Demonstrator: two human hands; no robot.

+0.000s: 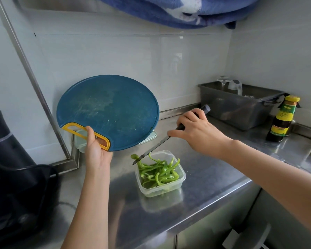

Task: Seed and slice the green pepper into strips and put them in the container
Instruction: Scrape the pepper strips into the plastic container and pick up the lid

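Note:
A clear square container [180, 184] stands on the steel counter, holding several green pepper strips [158, 171]. My left hand [95, 150] grips the yellow handle of the round blue cutting board [111, 110], which is tilted up, its lower edge just left of the container. My right hand [196, 130] holds a black-handled knife [151, 150], forefinger along the spine. The blade slopes down to the left, its tip at the container's far left rim. One strip hangs over that rim by the tip.
A dark appliance [13, 177] fills the left of the counter. At the back right stand a grey tub [241, 108] with glassware and a sauce bottle [282, 119]. A pale lid [79, 141] lies behind the board. Blue cloth [169, 11] hangs overhead.

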